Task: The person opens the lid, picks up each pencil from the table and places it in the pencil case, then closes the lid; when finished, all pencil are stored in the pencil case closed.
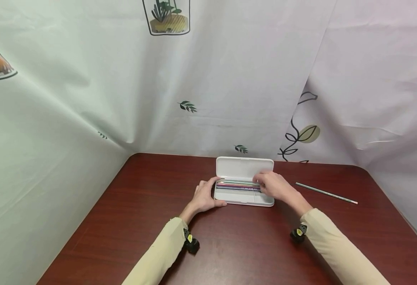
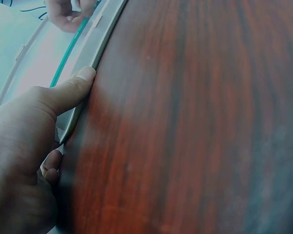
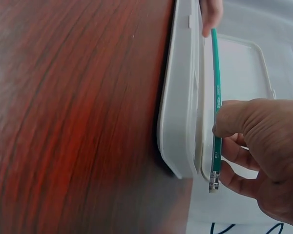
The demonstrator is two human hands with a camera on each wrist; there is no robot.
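A white pencil case (image 1: 235,196) lies on the table with its lid (image 1: 244,168) raised at the back. Several coloured pencils (image 1: 235,185) lie lengthwise inside it. My left hand (image 1: 204,197) grips the case's left end, its thumb along the front rim (image 2: 94,58). Over the right part of the case, my right hand (image 1: 271,185) pinches a green pencil (image 3: 217,78) between thumb and fingers. This pencil's eraser end points to the right, and its far end reaches toward my left hand.
Right of the case, a pale green pencil (image 1: 326,192) with a whitish end lies at a slant on the dark red wooden table (image 1: 151,221). White cloth (image 1: 229,79) with printed leaves hangs behind the table and along its sides.
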